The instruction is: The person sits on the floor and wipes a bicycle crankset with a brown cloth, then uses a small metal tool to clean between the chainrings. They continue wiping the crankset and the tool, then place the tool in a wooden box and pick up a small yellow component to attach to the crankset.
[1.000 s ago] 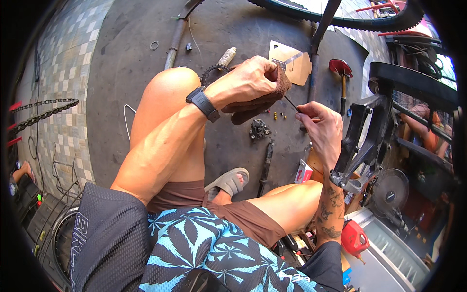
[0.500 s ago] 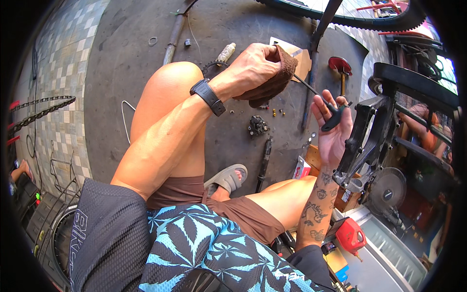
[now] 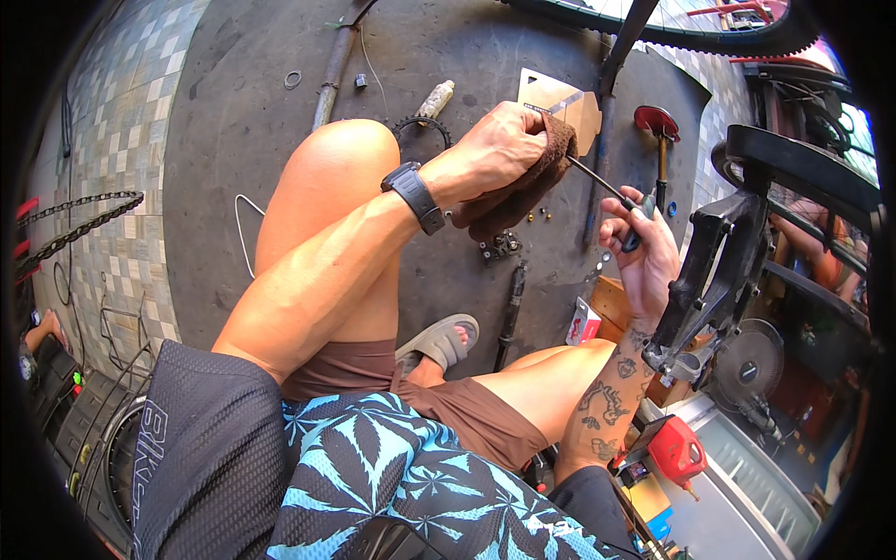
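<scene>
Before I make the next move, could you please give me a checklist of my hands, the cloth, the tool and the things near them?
1. Left hand grips brown cloth: ok.
2. Right hand holds the thin-shafted tool: ok.
3. Tool's far tip visible: not ok, the cloth hides it.
4. Black mechanical part fully in sight: not ok, the cloth partly covers it.
5. Right wrist clear of the black metal frame: cannot tell, depth unclear.

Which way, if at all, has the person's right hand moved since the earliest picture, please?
Yes, to the right: judged against the red-headed tool, the right hand now sits farther right in the view.
</scene>
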Demonstrator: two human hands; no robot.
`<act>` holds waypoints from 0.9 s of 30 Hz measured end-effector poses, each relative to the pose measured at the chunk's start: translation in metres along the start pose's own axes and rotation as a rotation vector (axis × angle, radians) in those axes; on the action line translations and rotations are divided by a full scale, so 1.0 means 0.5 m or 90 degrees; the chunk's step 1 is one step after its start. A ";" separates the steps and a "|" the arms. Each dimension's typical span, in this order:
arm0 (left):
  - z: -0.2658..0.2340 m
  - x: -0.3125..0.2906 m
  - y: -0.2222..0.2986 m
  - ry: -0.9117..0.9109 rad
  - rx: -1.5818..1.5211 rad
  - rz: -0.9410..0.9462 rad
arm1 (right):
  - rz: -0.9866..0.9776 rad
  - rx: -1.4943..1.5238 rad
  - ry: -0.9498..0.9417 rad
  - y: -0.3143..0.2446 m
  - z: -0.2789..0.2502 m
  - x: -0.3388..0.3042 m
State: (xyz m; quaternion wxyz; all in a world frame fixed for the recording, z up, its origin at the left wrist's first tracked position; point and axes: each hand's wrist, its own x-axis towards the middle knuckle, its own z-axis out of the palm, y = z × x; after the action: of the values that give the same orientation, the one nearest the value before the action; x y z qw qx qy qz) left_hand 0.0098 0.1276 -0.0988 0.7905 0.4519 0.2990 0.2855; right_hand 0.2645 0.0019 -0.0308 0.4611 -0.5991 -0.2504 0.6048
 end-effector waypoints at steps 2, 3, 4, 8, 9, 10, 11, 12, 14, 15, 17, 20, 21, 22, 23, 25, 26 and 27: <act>0.000 -0.001 0.001 0.007 -0.054 0.003 | -0.180 -0.189 0.004 0.005 0.009 -0.003; -0.001 -0.002 0.002 0.019 -0.068 -0.013 | -0.332 -0.330 0.028 0.012 0.020 -0.001; -0.002 -0.003 0.002 0.017 -0.079 -0.013 | -0.477 -0.478 0.064 0.023 0.032 0.000; -0.006 0.000 0.003 0.030 -0.072 -0.015 | -0.503 -0.514 0.267 0.087 0.061 -0.020; -0.006 0.001 0.003 0.037 -0.061 -0.002 | -0.436 -0.355 0.219 0.097 0.055 -0.019; -0.006 0.003 0.002 0.039 -0.042 0.014 | -0.316 -0.140 0.168 0.099 0.041 -0.022; -0.005 0.007 0.002 0.042 -0.020 0.032 | -0.164 0.070 0.112 0.089 0.021 -0.027; -0.003 0.010 0.002 0.051 0.015 0.040 | -0.093 0.149 0.128 0.087 0.006 -0.028; 0.002 0.009 -0.001 0.010 0.031 0.102 | -0.048 0.232 0.056 0.082 -0.012 -0.030; 0.004 0.007 -0.002 -0.006 0.046 0.126 | -0.102 0.161 0.075 0.086 -0.011 -0.034; 0.009 0.003 -0.004 -0.012 0.018 0.102 | -0.213 0.102 0.065 0.091 0.004 -0.037; 0.010 -0.001 -0.001 -0.004 -0.018 0.057 | -0.477 -0.319 0.206 0.092 0.044 -0.037; 0.010 -0.001 0.001 0.001 -0.029 0.042 | -0.505 -0.350 0.228 0.091 0.058 -0.039; 0.008 -0.001 0.002 0.002 -0.042 0.049 | -0.517 -0.327 0.242 0.089 0.070 -0.042; 0.007 0.000 0.005 0.003 -0.055 0.056 | -0.419 -0.057 0.212 0.081 0.076 -0.050; 0.005 0.000 0.008 0.005 -0.049 0.075 | -0.260 0.328 0.147 0.066 0.080 -0.066; 0.005 0.000 0.009 0.005 -0.028 0.086 | -0.218 0.281 0.170 0.062 0.081 -0.070; 0.005 -0.001 0.010 0.005 -0.006 0.096 | -0.173 0.233 0.224 0.057 0.079 -0.074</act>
State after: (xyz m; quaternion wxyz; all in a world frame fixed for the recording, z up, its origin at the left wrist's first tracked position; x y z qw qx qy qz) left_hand 0.0104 0.1279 -0.0932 0.7678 0.4682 0.2656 0.3474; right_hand 0.2140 -0.0329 -0.0309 0.6746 -0.5629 -0.1313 0.4592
